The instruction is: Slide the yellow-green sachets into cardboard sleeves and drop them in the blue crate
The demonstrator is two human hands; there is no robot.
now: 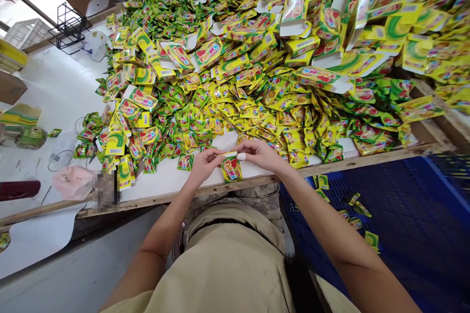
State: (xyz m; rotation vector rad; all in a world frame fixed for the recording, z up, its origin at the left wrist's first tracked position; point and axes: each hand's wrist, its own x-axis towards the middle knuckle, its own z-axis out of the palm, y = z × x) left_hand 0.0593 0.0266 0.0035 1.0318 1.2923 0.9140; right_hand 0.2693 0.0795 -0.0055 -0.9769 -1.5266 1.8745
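Both my hands pinch one small yellow-green box [231,168] with a red picture, held upright just above the near edge of the white table [66,93]. My left hand [204,165] grips its left top corner with closed fingers. My right hand [259,154] pinches the top flap; one fingertip wears a white cover. Right behind the hands lies a big heap of small yellow and green sachets [257,102].
Folded and open boxes [323,24] pile up at the back right. A blue plastic crate [396,225] with a few sachets stands low on the right. On the left are a pink bag [71,181], a black wire rack [69,27] and cartons.
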